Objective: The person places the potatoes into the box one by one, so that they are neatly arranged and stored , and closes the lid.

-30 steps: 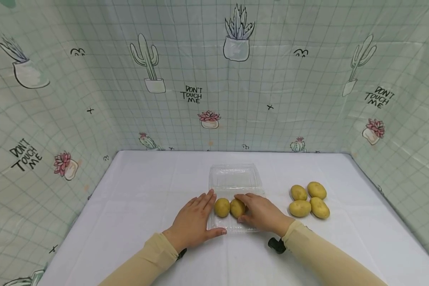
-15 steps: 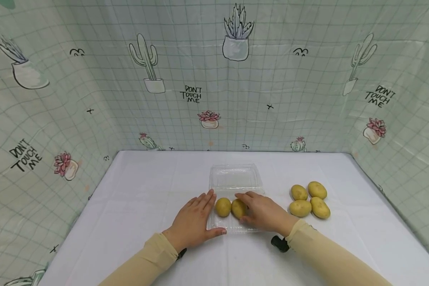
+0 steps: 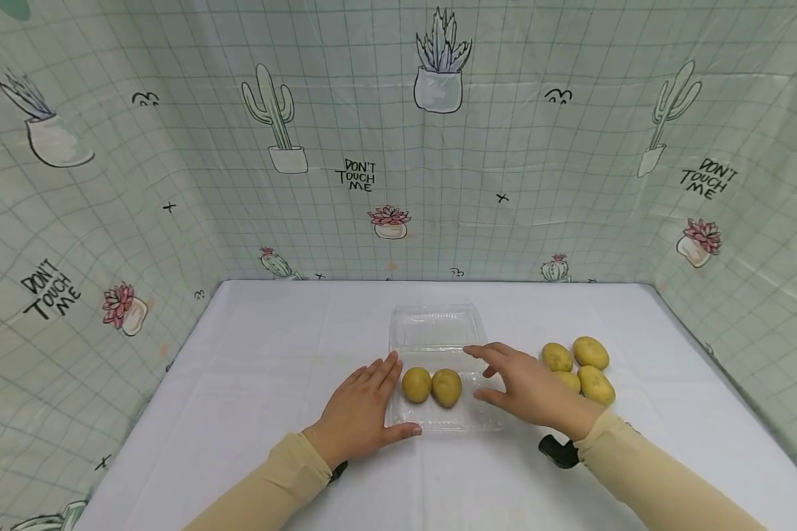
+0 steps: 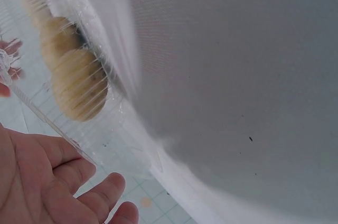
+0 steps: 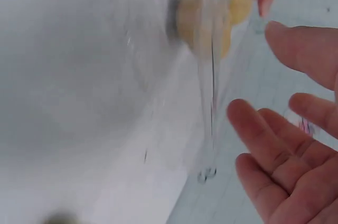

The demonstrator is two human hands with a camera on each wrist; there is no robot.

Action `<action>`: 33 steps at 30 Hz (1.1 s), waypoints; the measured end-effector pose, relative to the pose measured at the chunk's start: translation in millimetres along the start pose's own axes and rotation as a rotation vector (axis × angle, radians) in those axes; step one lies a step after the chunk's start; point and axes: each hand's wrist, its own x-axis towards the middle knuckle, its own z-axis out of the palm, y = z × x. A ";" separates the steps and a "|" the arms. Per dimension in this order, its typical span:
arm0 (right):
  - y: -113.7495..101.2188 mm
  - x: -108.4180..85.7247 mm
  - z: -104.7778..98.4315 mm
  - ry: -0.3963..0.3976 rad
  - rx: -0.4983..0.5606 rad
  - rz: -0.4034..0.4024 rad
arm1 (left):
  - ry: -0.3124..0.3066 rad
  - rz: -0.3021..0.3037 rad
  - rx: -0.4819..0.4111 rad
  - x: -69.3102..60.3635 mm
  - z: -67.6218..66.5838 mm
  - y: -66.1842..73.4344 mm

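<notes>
A clear plastic clamshell box lies on the table with its lid folded back. Two potatoes sit side by side in its base: the left potato and the right potato. My left hand rests with straight fingers along the box's left edge; the left wrist view shows its fingers against the clear wall. Over the box's right part, my right hand is spread with nothing in its grasp. The right wrist view shows its fingers apart from the potatoes.
Right of the box, several loose potatoes lie grouped on the white tablecloth; my right hand partly covers one. A patterned curtain stands behind the table and along both sides.
My right hand has let go of the right potato and moved right, its fingers spreading. That potato stays beside the other in the box. My left hand has not moved.
</notes>
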 end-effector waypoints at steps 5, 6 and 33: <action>16.8 -24.4 -25.7 0.085 0.048 0.017 | -0.005 -0.003 -0.008 0.5 -0.9 0.1; 21.0 -29.9 -30.1 0.095 0.056 0.028 | -0.005 -0.004 -0.004 0.6 -1.2 0.1; 119.7 -124.9 -31.6 0.183 0.010 0.299 | 0.000 0.002 -0.001 0.1 0.2 -0.6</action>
